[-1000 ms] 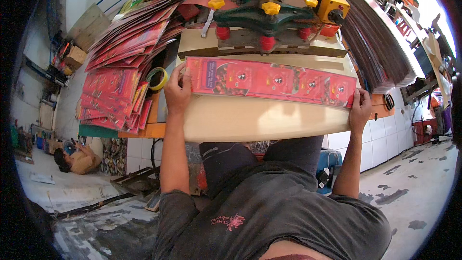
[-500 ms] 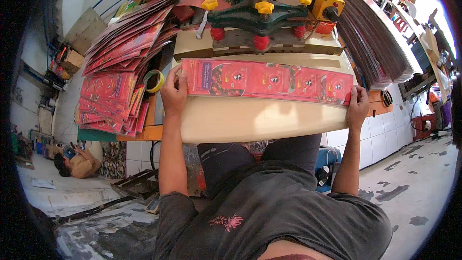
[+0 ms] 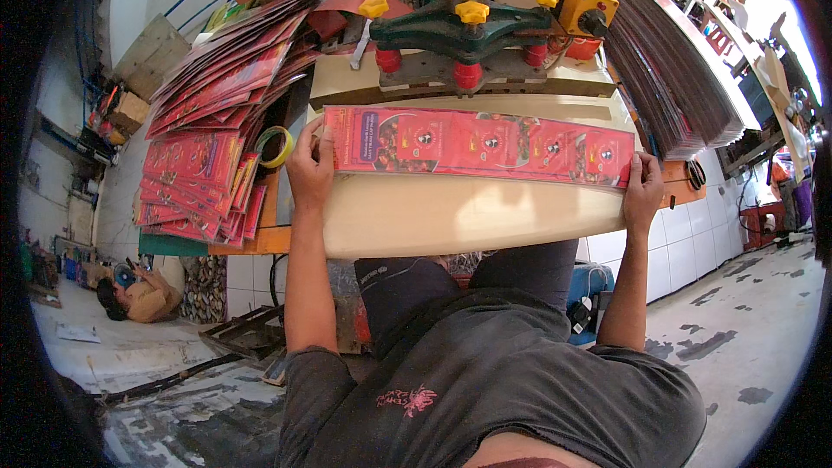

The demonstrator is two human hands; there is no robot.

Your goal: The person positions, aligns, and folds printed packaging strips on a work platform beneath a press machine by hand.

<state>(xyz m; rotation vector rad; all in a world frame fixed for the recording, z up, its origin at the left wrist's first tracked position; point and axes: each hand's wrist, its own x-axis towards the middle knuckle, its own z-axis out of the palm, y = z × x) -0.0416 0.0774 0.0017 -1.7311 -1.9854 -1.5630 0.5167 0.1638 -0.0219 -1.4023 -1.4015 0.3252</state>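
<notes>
A long red printed sheet [image 3: 485, 146] with food pictures lies across the cream-coloured board [image 3: 451, 217] in front of me. My left hand [image 3: 310, 169] grips its left end, thumb on top and fingers partly hidden beneath or behind the edge. At the opposite end my right hand [image 3: 643, 191] pinches the right edge the same way. Just beyond the sheet stands a press head [image 3: 468, 30], dark green with yellow knobs and red feet, above a wooden block. The sheet's far edge is close to the block, apart from it.
Stacked red printed sheets [image 3: 195, 165] lie at the left, with a roll of yellowish tape [image 3: 276, 147] beside my left hand. A yellow switch box [image 3: 586, 7] sits right of the press. Tall stacks of card sheets [image 3: 659, 61] stand at the right. Another person [image 3: 143, 295] is at far left.
Almost nothing differs. The view has shifted very slightly, and both hands keep their hold on the sheet in the same place.
</notes>
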